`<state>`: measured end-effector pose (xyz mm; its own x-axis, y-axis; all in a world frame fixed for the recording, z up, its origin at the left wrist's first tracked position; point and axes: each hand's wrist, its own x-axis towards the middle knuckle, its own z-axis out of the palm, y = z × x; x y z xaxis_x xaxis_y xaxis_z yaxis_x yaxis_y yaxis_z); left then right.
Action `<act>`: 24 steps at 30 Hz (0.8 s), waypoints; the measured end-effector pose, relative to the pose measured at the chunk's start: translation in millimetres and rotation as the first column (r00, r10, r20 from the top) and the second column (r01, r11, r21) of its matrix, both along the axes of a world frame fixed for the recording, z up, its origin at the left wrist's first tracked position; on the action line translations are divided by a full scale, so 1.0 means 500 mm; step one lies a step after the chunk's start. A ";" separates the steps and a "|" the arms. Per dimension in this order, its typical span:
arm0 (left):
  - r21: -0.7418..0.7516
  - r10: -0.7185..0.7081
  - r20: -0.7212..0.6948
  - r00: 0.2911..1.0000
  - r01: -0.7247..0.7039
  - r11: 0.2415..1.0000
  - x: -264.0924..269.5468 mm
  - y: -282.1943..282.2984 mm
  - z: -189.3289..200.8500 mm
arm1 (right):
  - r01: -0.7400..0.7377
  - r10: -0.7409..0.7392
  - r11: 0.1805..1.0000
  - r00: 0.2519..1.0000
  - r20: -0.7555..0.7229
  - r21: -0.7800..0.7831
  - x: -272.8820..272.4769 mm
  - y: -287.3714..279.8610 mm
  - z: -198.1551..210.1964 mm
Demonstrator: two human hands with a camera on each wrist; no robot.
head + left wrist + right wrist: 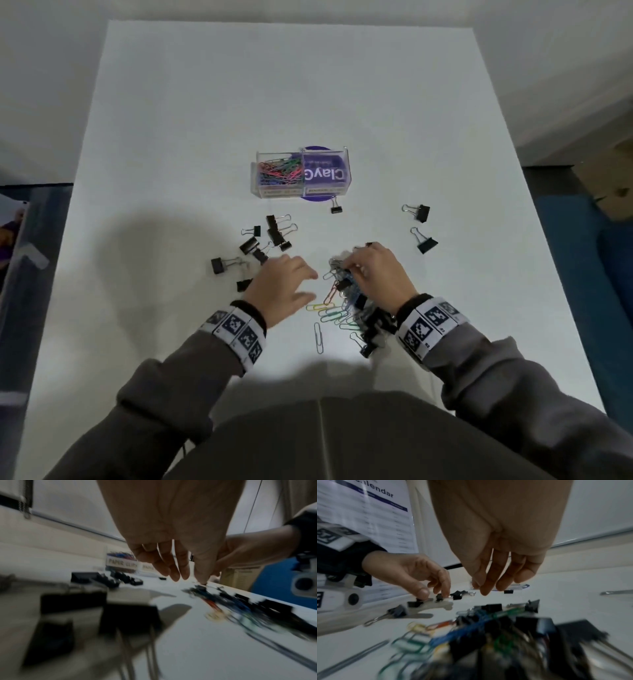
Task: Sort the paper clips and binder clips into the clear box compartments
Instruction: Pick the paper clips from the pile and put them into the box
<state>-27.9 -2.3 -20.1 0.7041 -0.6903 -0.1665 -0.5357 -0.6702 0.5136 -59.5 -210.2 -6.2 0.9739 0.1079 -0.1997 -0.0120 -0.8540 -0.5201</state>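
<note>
The clear box (345, 161) stands mid-table; its left compartment holds coloured paper clips (277, 169), and a purple label shows through its right one. A mixed pile of paper clips and black binder clips (342, 301) lies between my hands. My left hand (308, 284) hovers just left of the pile with loose fingers (176, 574) and holds nothing. My right hand (351, 267) reaches over the pile's far end, its fingers (488, 586) hanging down with nothing gripped. A fingertip seems to touch the pile. Loose binder clips (267, 236) lie beyond my left hand.
More binder clips lie to the right (419, 212) (426, 243), and one (336, 208) sits just in front of the box. A single paper clip (318, 337) lies near the table's front edge. The white table (205, 102) stretches far beyond the box.
</note>
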 end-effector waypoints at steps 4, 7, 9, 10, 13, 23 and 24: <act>0.062 -0.049 -0.122 0.991 0.057 0.996 -0.077 -0.003 -0.021 | -0.176 0.173 0.983 0.984 -0.044 -0.062 -0.078 0.009 -0.010; 0.076 -0.026 -0.118 0.993 0.035 0.996 -0.099 -0.004 -0.030 | -0.293 0.285 0.945 0.956 -0.074 -0.146 -0.103 0.018 -0.025; 0.072 -0.035 -0.076 0.996 0.040 0.997 -0.107 -0.007 -0.035 | -0.325 0.318 0.928 0.946 -0.069 -0.183 -0.100 0.023 -0.027; 0.070 -0.041 -0.059 0.997 0.045 0.997 -0.111 -0.010 -0.037 | -0.341 0.333 0.917 0.940 -0.071 -0.205 -0.098 0.026 -0.028; 0.034 -0.031 -0.023 0.999 0.032 0.999 -0.115 -0.014 -0.046 | -0.381 0.377 0.882 0.923 -0.069 -0.276 -0.093 0.032 -0.035; -0.014 0.098 -0.037 0.995 -0.098 0.995 -0.109 -0.005 -0.041 | -0.371 0.428 0.817 0.903 0.032 -0.442 -0.109 0.021 -0.047; -0.001 0.094 -0.045 0.995 -0.095 0.996 -0.108 -0.004 -0.040 | -0.365 0.424 0.816 0.905 0.034 -0.448 -0.110 0.022 -0.047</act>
